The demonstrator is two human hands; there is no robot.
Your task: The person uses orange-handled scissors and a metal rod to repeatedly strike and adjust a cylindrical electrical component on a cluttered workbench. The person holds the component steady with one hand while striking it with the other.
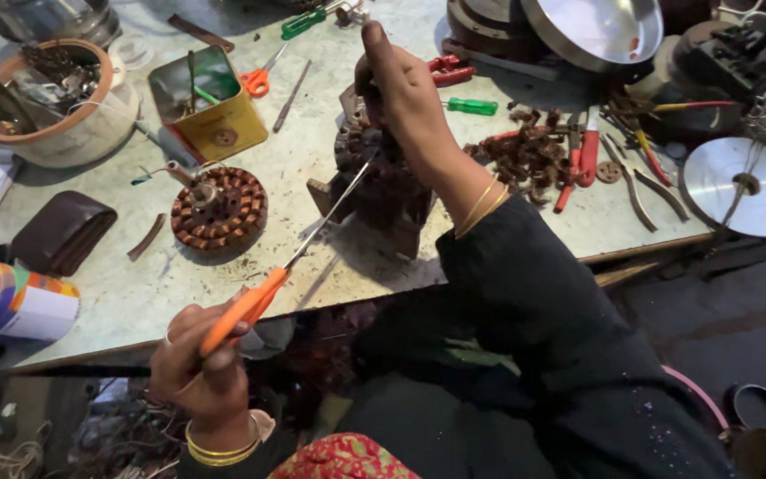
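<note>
My right hand [401, 89] reaches across the table and grips the top of a dark motor stator [383, 191] that stands upright on a small wooden block. My left hand [201, 364], near the table's front edge, holds orange-handled scissors [263, 293]. Their long blades point up and to the right, and the tips touch the stator's windings just below my right hand. A second stator [219, 210], round with copper-coloured coils, lies flat on the table to the left, apart from both hands.
A yellow tin box [210, 102], another pair of orange scissors [259, 82], green screwdrivers [472, 106], a bowl of parts [46, 133] and a brown wallet [62, 232] lie at left. Copper wire scraps [525, 158], red-handled pliers [582, 164], a metal disc [746, 186] and a pan [591, 31] crowd the right.
</note>
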